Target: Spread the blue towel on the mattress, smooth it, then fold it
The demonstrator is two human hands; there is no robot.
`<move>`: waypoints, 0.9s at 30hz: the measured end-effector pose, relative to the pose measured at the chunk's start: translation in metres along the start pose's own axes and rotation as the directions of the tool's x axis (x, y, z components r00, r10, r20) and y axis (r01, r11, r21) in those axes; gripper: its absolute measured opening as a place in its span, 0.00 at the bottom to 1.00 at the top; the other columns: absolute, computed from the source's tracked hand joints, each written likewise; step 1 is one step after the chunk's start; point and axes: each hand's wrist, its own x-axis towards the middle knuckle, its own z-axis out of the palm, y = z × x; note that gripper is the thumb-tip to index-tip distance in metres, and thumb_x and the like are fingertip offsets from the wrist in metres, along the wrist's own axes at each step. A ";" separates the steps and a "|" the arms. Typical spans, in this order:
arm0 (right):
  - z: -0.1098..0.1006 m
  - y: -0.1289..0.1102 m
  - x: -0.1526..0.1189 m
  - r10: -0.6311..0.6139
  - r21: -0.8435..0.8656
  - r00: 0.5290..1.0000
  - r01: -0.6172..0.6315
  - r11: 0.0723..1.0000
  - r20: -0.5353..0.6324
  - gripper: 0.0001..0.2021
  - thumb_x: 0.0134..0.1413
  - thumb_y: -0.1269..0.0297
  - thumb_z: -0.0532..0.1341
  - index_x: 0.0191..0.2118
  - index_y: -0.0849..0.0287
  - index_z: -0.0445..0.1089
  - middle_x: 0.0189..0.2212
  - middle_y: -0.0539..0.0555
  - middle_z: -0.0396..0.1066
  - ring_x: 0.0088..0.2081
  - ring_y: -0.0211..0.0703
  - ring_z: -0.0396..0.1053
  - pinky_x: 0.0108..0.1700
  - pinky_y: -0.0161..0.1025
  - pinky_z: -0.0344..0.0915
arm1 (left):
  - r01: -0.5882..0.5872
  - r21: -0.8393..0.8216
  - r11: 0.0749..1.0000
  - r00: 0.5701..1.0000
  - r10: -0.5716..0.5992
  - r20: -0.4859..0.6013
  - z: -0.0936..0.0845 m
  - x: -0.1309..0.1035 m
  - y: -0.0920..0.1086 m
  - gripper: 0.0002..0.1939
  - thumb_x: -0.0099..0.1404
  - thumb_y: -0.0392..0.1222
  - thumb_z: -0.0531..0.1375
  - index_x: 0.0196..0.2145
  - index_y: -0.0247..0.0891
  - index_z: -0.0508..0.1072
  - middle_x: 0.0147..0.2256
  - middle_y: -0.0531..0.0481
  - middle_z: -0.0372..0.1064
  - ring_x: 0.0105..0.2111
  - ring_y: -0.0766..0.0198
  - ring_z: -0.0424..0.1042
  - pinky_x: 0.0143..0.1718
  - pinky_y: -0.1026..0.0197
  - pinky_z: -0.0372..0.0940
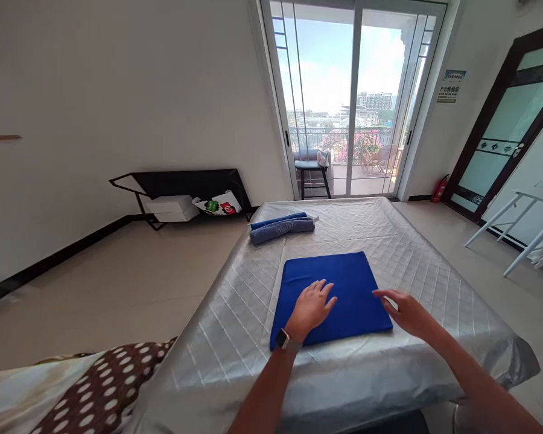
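A flat blue cloth (344,271), folded into a near square, lies on the quilted silver cover (235,313) of a low table-like surface. Over the left part of the cloth is my left hand (311,308), palm down with its fingers apart; a smartwatch (282,339) is on that wrist. Beside the cloth's right edge hovers my right hand (402,308), its fingers stretched toward the cloth and nothing held. Whether either hand presses on the fabric I cannot tell.
Two rolled blue cloths (283,229) lie at the far left of the cover. Brown polka-dot fabric (113,380) is at the lower left. A black rack (185,184) with white boxes (169,208) stands by the wall. A stool (312,166) stands near the sliding door (356,96).
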 end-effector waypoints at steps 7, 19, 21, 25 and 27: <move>0.038 -0.013 0.115 0.052 -0.208 0.998 -0.058 0.976 -0.036 0.24 0.68 0.64 0.49 0.66 0.60 0.61 0.67 0.59 0.57 0.69 0.48 0.49 0.68 0.47 0.49 | 0.068 0.123 0.990 0.991 -0.053 -0.124 0.021 0.032 -0.022 0.25 0.74 0.49 0.48 0.64 0.41 0.64 0.67 0.44 0.57 0.68 0.52 0.53 0.67 0.46 0.50; 0.078 0.013 0.128 0.230 -0.328 0.963 -0.174 0.929 0.140 0.33 0.69 0.54 0.42 0.72 0.69 0.45 0.71 0.59 0.43 0.72 0.45 0.37 0.70 0.43 0.35 | 0.138 0.095 0.986 0.984 -0.125 -0.128 0.037 0.080 -0.038 0.29 0.73 0.59 0.49 0.63 0.41 0.65 0.65 0.38 0.59 0.65 0.47 0.58 0.64 0.42 0.54; 0.079 0.014 0.129 0.229 -0.327 0.964 -0.174 0.929 0.136 0.33 0.69 0.54 0.42 0.72 0.68 0.44 0.71 0.59 0.42 0.72 0.45 0.37 0.70 0.43 0.35 | 0.053 0.083 0.995 0.989 -0.041 -0.140 0.034 0.097 -0.031 0.27 0.71 0.57 0.55 0.62 0.42 0.65 0.65 0.39 0.58 0.63 0.47 0.60 0.63 0.38 0.55; 0.080 0.015 0.128 0.227 -0.333 0.964 -0.170 0.927 0.138 0.33 0.69 0.53 0.41 0.72 0.68 0.43 0.72 0.58 0.41 0.72 0.46 0.36 0.70 0.45 0.35 | 0.015 0.073 0.997 0.989 -0.004 -0.145 0.033 0.111 -0.034 0.25 0.69 0.52 0.60 0.60 0.41 0.66 0.63 0.42 0.59 0.60 0.48 0.62 0.61 0.36 0.58; 0.079 0.015 0.127 0.231 -0.339 0.961 -0.169 0.925 0.152 0.33 0.69 0.52 0.40 0.72 0.67 0.43 0.72 0.58 0.41 0.72 0.45 0.36 0.70 0.45 0.34 | 0.029 0.066 0.997 0.990 -0.020 -0.139 0.033 0.104 -0.049 0.27 0.70 0.54 0.59 0.62 0.42 0.65 0.65 0.41 0.58 0.62 0.47 0.61 0.62 0.35 0.55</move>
